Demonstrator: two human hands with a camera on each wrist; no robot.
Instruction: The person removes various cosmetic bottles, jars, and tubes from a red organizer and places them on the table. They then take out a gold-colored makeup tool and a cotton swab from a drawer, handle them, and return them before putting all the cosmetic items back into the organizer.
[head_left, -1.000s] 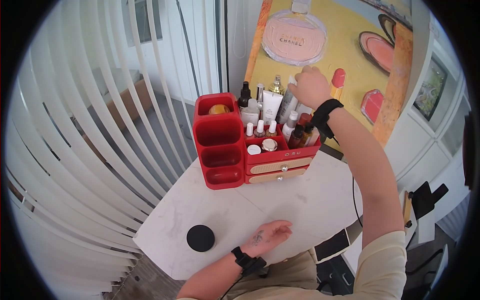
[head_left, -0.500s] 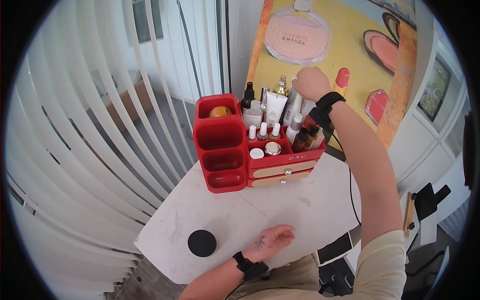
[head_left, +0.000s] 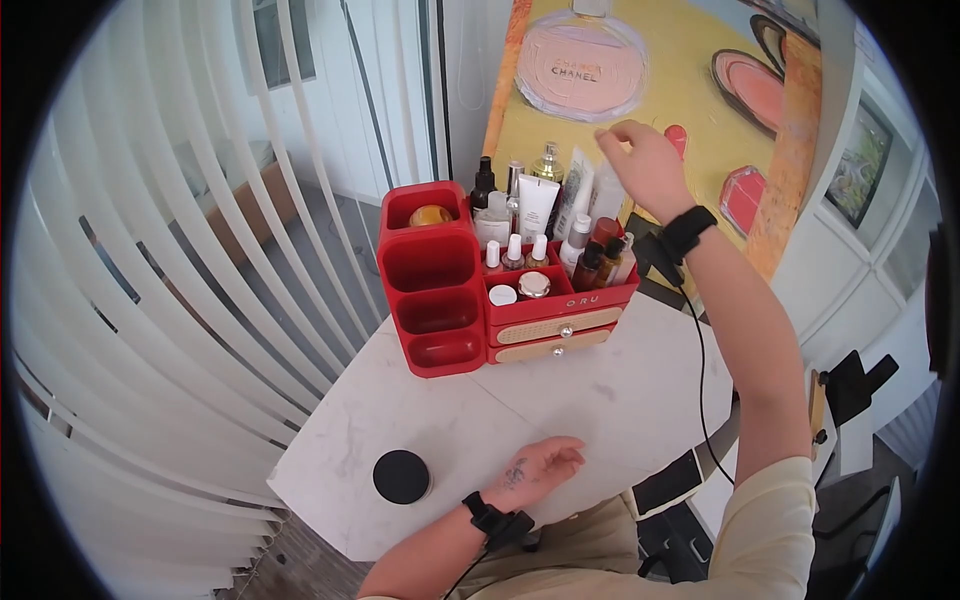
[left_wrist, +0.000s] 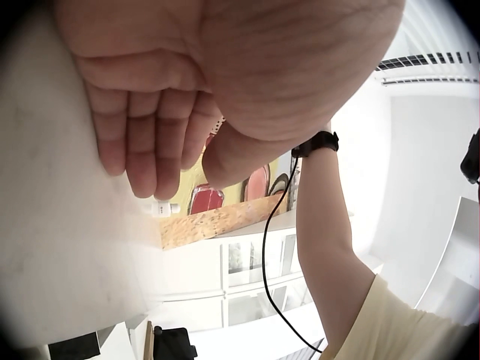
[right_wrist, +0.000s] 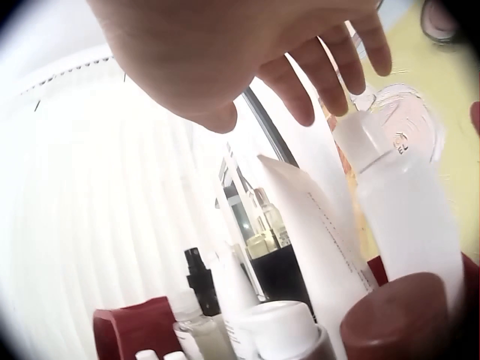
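In the head view my right hand [head_left: 648, 168] hovers over the back right of the red organizer [head_left: 505, 315], fingers loosely bent and holding nothing. The right wrist view shows its fingers apart above a white capped bottle [right_wrist: 409, 217] and a white tube [right_wrist: 319, 247]. Bottles and tubes stand upright in the organizer, among them a white tube [head_left: 538, 205] and a dark bottle [head_left: 483, 185]. My left hand [head_left: 540, 470] rests on the white table [head_left: 390, 385] with relaxed, slightly curled fingers; the left wrist view shows its palm [left_wrist: 150, 71] holding nothing.
A round black-lidded jar [head_left: 402, 477] is on the table left of my left hand. Behind the organizer leans a yellow painting [head_left: 690, 100]. Vertical blinds [head_left: 190, 270] hang at the left. A cable [head_left: 703, 380] trails from my right wrist.
My right hand has moved back and to the right relative to the organizer, away from the tubes. The left hand stays in place on the table. The head view has shifted slightly.
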